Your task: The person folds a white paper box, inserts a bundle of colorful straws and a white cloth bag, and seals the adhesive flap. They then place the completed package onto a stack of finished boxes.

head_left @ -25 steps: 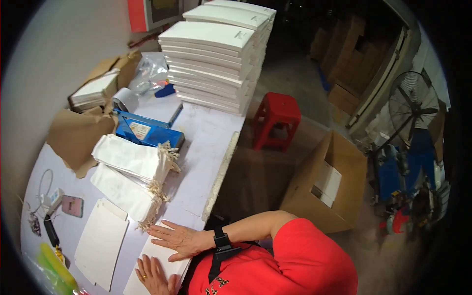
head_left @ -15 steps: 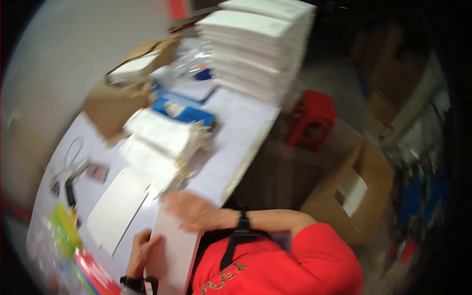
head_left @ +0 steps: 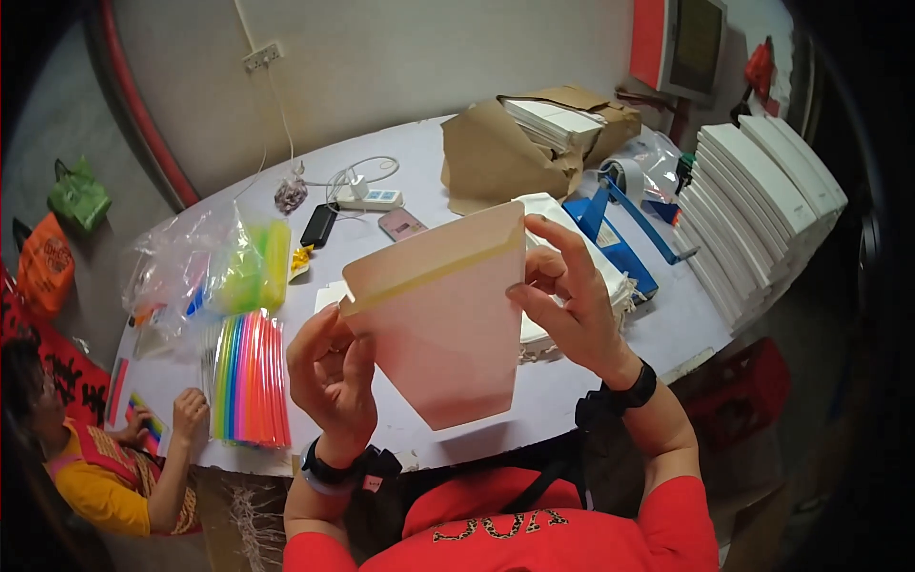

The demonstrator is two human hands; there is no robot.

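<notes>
Between my two hands a white cardboard envelope (head_left: pixel 446 334) is held up above the table, tilted, with a yellowish strip running across it below its upper flap. My left hand (head_left: pixel 334 386) pinches its left edge near the end of that strip. The right edge is gripped by my right hand (head_left: pixel 572 300), thumb in front and fingers behind. Partly hidden behind the envelope lies a pile of white cloth pouches (head_left: pixel 610 272) with frayed cord ends.
A tall stack of white cardboard pieces (head_left: pixel 739 200) stands right on the table (head_left: pixel 691 315). Brown wrapping paper (head_left: pixel 510 157), a blue box (head_left: pixel 629 272), a pink phone (head_left: pixel 400 225), a power strip (head_left: pixel 372 198) and colourful sticks (head_left: pixel 250 381) lie around. At left sits another person (head_left: pixel 114 477).
The view has swung left and steadied. The cardboard piece, earlier low by the table edge under my hands, is now raised and held by both side edges.
</notes>
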